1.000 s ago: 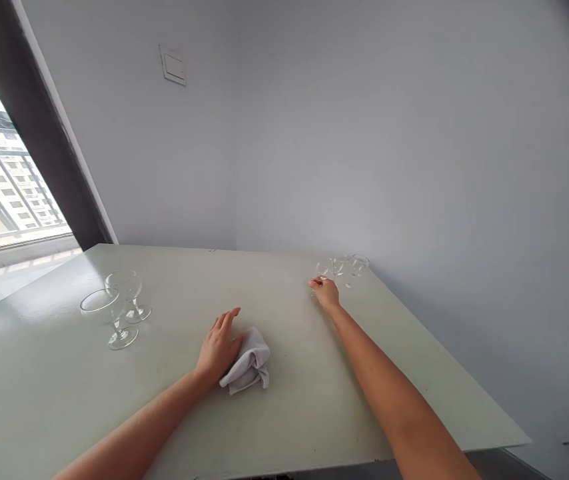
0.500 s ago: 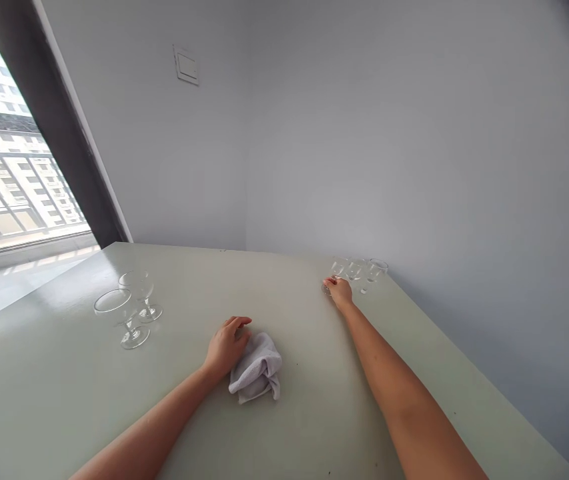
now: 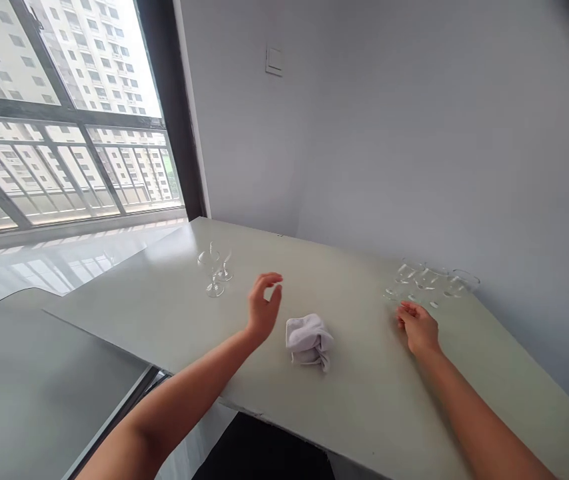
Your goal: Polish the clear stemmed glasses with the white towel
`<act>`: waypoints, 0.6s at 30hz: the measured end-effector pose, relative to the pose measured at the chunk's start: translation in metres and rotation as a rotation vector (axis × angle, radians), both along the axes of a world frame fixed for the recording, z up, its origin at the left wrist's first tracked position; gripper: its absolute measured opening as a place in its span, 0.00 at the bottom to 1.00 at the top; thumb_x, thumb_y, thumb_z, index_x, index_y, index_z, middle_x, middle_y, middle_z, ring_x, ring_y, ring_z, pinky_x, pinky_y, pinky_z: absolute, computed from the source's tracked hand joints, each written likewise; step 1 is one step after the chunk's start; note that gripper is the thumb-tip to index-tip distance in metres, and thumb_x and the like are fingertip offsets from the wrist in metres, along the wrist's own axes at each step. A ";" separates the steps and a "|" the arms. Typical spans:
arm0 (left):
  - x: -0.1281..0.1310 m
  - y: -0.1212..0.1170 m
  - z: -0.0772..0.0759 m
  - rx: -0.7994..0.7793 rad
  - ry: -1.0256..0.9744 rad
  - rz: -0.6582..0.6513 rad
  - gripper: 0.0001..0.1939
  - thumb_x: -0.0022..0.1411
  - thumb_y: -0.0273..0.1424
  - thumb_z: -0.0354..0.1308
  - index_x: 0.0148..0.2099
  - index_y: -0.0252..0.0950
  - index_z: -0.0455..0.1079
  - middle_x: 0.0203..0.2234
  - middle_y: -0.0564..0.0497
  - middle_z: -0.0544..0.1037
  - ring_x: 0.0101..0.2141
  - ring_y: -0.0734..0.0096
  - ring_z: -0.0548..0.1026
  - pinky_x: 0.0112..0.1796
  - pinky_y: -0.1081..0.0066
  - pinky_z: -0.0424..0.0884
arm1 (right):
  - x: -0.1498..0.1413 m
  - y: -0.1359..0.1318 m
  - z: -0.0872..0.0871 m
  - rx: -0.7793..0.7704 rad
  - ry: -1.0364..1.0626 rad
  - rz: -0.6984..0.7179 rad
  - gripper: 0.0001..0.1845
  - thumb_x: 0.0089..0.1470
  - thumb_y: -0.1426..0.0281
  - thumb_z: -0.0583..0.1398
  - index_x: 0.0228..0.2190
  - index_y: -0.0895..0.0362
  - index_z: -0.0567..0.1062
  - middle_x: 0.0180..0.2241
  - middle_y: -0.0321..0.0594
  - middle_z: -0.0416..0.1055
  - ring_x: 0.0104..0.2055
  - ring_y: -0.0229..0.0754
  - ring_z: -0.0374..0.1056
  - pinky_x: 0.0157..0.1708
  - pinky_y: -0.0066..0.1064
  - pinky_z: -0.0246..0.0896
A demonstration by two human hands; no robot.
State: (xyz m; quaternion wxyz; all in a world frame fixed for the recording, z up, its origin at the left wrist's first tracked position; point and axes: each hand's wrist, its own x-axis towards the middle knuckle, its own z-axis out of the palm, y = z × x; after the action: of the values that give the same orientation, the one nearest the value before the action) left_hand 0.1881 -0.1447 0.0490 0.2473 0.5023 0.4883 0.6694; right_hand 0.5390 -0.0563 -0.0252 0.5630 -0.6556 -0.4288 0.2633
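Note:
My left hand point(image 3: 265, 307) hovers over the table, fingers curved and thumb apart, with nothing in it. To its right, a crumpled pale lilac cloth point(image 3: 308, 341) lies on the table, untouched. My right hand point(image 3: 418, 328) is just in front of a group of clear stemmed glasses point(image 3: 432, 279) at the right edge. Its fingers are loosely bent and no glass shows in them. Two more clear stemmed glasses point(image 3: 215, 288) stand upright on the far left part of the table, beyond my left hand.
The pale table point(image 3: 354, 407) meets a grey wall point(image 3: 414, 133) on the right and at the back. A second grey surface point(image 3: 44, 373) lies lower left, beside a dark object point(image 3: 264, 450) under the table's front edge. A large window point(image 3: 64, 133) is at the left.
The view has swung left. My right hand has let go of a glass and drawn back from the group. My left hand has risen away from the cloth.

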 end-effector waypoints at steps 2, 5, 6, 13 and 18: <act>-0.023 -0.009 0.010 0.106 -0.105 0.225 0.08 0.53 0.28 0.55 0.38 0.41 0.63 0.42 0.50 0.68 0.45 0.69 0.67 0.45 0.71 0.62 | -0.015 -0.017 0.012 -0.054 0.071 0.095 0.19 0.33 0.64 0.62 0.32 0.59 0.72 0.25 0.37 0.66 0.21 0.34 0.60 0.16 0.25 0.56; -0.069 -0.014 0.004 0.170 -0.172 0.514 0.13 0.53 0.30 0.54 0.41 0.41 0.57 0.48 0.50 0.63 0.48 0.70 0.65 0.46 0.69 0.62 | -0.049 -0.043 0.040 -0.114 0.064 0.310 0.17 0.36 0.63 0.63 0.30 0.59 0.73 0.23 0.37 0.67 0.20 0.33 0.58 0.17 0.25 0.54; -0.085 -0.013 -0.002 0.142 -0.173 0.581 0.14 0.54 0.31 0.54 0.43 0.41 0.56 0.48 0.50 0.62 0.49 0.69 0.63 0.47 0.68 0.61 | -0.063 -0.053 0.051 -0.121 0.031 0.399 0.17 0.38 0.62 0.62 0.31 0.59 0.73 0.24 0.38 0.68 0.20 0.33 0.58 0.18 0.26 0.55; -0.143 0.000 -0.040 -0.318 -0.177 0.408 0.35 0.46 0.34 0.62 0.55 0.42 0.50 0.55 0.44 0.58 0.56 0.61 0.56 0.50 0.64 0.58 | -0.152 -0.111 0.089 0.178 -0.720 1.025 0.26 0.43 0.59 0.63 0.47 0.46 0.69 0.43 0.40 0.68 0.43 0.47 0.62 0.42 0.41 0.60; -0.146 0.017 -0.038 -0.327 -0.211 0.264 0.38 0.43 0.33 0.64 0.55 0.44 0.50 0.53 0.46 0.61 0.54 0.64 0.60 0.46 0.68 0.61 | -0.176 -0.110 0.067 0.222 -0.963 1.009 0.07 0.51 0.67 0.57 0.33 0.48 0.75 0.29 0.38 0.68 0.33 0.44 0.63 0.32 0.38 0.62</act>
State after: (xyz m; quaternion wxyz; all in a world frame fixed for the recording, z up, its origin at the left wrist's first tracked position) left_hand 0.0419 -0.1278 0.0112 0.2855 0.3144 0.6231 0.6568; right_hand 0.3632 -0.1662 0.0422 0.1836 -0.3592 -0.9061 0.1274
